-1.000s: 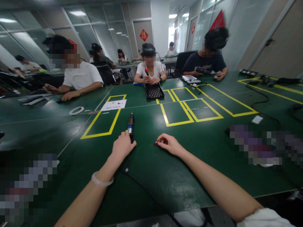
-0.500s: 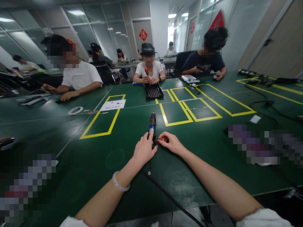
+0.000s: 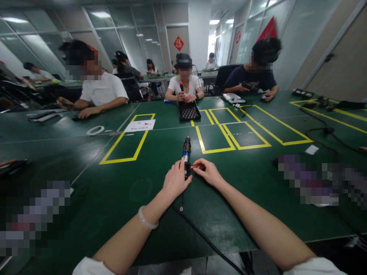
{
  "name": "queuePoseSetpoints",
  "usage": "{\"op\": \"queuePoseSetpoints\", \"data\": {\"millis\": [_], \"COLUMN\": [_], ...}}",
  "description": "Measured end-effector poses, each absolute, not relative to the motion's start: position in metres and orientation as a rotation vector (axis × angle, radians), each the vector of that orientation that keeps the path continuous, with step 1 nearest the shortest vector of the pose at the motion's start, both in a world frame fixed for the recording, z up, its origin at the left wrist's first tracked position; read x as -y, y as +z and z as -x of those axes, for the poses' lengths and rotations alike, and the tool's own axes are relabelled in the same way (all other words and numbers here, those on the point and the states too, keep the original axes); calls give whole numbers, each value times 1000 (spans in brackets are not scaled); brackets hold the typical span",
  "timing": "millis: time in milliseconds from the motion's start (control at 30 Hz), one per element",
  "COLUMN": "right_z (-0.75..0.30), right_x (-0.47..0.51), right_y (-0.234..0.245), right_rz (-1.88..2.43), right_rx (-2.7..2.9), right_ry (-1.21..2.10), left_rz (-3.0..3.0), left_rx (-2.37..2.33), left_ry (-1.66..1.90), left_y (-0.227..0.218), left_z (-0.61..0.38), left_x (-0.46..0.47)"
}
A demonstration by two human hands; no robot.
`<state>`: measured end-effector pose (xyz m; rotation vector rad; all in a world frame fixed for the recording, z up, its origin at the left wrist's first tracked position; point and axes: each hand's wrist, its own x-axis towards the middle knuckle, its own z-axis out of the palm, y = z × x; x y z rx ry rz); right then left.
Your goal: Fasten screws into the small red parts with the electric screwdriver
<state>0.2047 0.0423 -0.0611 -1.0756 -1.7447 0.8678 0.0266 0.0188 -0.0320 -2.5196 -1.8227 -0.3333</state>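
A white left sleeve (image 3: pixel 89 266) shows at the bottom of the frame, left of the middle, and a white right sleeve (image 3: pixel 314 267) shows at the bottom right. Both look loose, with little folds. Past them, the left arm (image 3: pixel 129 238) and the right arm (image 3: pixel 258 219) are bare. A smooth, milky white bracelet (image 3: pixel 143 220), round like a ring, circles the left arm near the left hand (image 3: pixel 175 179). Both hands, that one and the right hand (image 3: pixel 208 172), are bare too.

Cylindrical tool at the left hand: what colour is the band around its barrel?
The band on the cylindrical tool is blue, best seen in the head view.
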Motion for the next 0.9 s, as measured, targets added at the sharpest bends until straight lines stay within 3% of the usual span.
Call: {"op": "queuePoseSetpoints", "data": {"millis": [300, 900], "right_z": [-195, -196], "right_x": [-38, -19], "right_y": [-64, -52], "right_rz": [1157, 1101], "right_rx": [2041, 2061], "right_ry": [487, 599], "left_rz": [2503, 2397], "left_rx": [1814, 1904], "left_ry": [-299, -224], "left_y": [-30, -19], "left_z": [-28, -23], "left_x": [-18, -28]}}
